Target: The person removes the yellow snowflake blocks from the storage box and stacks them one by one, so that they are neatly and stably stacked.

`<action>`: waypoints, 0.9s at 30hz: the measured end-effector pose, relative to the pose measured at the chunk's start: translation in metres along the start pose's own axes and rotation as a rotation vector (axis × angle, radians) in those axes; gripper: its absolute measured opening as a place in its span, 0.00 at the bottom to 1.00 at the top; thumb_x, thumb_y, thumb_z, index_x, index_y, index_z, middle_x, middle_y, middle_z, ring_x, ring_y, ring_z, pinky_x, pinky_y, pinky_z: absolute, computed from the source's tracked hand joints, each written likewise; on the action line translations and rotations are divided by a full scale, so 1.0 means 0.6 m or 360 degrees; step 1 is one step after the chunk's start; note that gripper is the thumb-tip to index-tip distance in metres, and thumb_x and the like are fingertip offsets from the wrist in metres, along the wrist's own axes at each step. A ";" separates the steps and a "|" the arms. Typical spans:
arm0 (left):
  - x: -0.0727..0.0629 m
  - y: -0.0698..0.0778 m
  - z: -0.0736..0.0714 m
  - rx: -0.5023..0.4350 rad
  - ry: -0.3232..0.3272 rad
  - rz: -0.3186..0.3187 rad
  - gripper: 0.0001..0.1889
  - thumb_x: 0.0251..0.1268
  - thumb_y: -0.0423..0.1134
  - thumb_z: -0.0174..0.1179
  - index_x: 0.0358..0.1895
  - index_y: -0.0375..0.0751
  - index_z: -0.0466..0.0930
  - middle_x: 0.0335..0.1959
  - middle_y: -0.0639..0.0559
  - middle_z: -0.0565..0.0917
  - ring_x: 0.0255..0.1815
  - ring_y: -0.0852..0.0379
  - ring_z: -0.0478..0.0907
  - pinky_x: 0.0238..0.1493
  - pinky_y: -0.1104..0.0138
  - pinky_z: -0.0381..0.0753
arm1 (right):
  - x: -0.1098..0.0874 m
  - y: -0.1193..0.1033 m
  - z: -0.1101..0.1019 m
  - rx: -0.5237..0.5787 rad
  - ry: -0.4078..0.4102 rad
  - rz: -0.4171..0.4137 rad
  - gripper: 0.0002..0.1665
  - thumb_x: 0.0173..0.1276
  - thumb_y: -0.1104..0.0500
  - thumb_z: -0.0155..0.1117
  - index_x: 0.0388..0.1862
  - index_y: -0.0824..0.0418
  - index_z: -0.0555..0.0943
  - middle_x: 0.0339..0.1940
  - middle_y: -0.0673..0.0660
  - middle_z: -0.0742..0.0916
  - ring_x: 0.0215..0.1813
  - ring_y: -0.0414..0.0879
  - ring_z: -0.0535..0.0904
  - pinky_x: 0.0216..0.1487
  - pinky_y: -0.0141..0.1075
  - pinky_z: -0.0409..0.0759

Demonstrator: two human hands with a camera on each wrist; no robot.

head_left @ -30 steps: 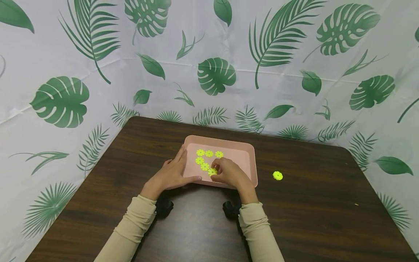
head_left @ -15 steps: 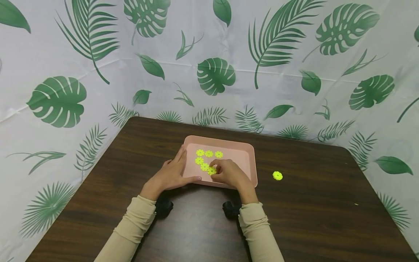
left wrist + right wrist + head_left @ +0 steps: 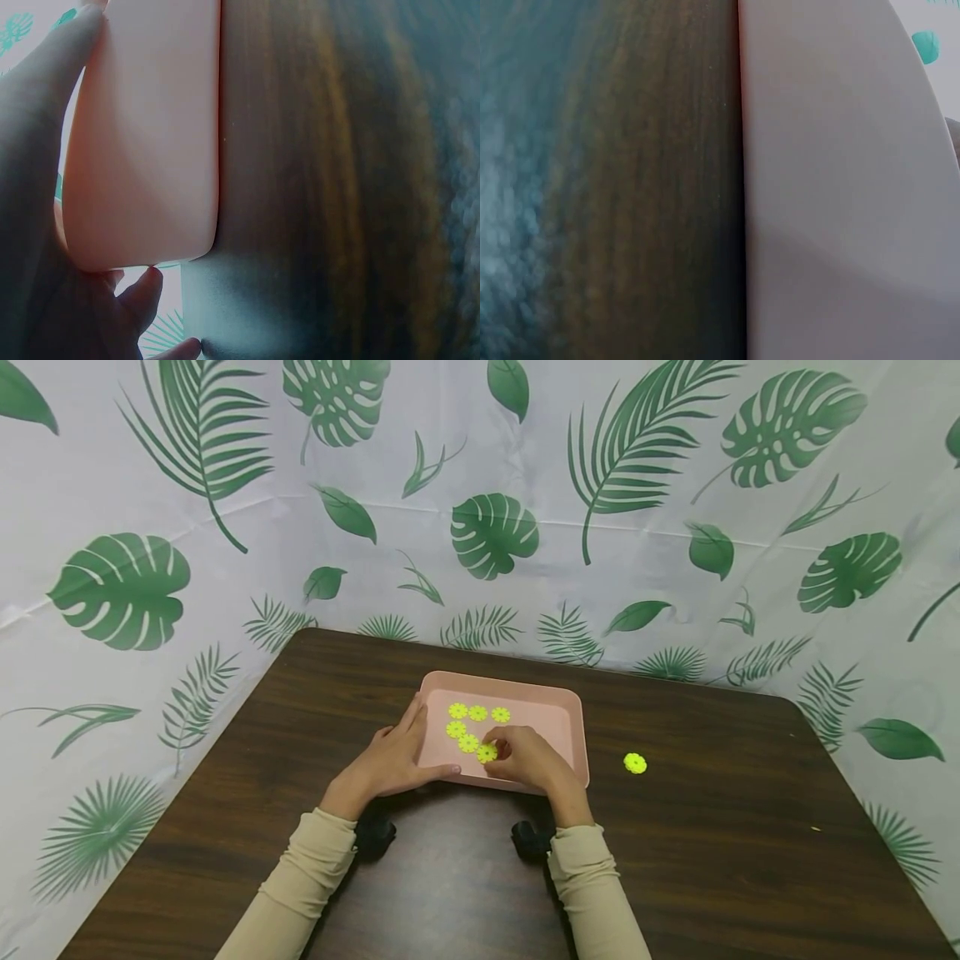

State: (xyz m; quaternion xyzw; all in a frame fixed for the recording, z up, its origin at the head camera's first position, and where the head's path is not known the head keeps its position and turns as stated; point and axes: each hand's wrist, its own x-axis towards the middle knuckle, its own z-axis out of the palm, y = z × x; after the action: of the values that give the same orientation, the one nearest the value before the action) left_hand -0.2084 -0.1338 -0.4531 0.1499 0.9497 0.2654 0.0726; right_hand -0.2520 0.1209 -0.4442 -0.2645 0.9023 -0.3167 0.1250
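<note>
In the head view, a pink tray (image 3: 577, 735) lies on the dark wooden table, holding several yellow flower-shaped notched discs (image 3: 457, 711). They form a bent line. My left hand (image 3: 397, 756) rests against the tray's left near corner, fingers spread along the left side and thumb stretched over the near rim. In the left wrist view the thumb crosses the rim of the tray (image 3: 150, 150), with fingers past its end. My right hand (image 3: 528, 758) reaches into the tray and pinches one yellow notched disc (image 3: 487, 752) between thumb and fingers. The right wrist view shows only the tray's outer wall (image 3: 840, 165) and table.
Right of the tray, another yellow notched disc or small stack (image 3: 635, 763) lies on the table (image 3: 720, 843). A tiny pale speck (image 3: 816, 828) is farther right. A white leaf-printed cloth (image 3: 420, 577) hangs behind the table.
The disc at my right hand slides slightly toward its neighbouring disc, then back a little to the right, turning somewhat. My left hand and the tray stay in place.
</note>
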 end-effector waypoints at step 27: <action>-0.001 0.001 0.002 -0.0010 0.0002 -0.0011 0.63 0.62 0.75 0.57 0.83 0.32 0.41 0.86 0.40 0.34 0.79 0.37 0.61 0.72 0.33 0.56 | -0.016 0.016 -0.034 -0.0014 0.0214 0.0057 0.19 0.63 0.58 0.79 0.51 0.62 0.87 0.37 0.53 0.86 0.40 0.47 0.79 0.43 0.38 0.79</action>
State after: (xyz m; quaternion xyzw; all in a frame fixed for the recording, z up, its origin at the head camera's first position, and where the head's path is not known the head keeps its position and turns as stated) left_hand -0.2075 -0.1331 -0.4538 0.1462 0.9494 0.2683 0.0734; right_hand -0.2561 0.1430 -0.4340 -0.2270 0.9146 -0.3274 0.0685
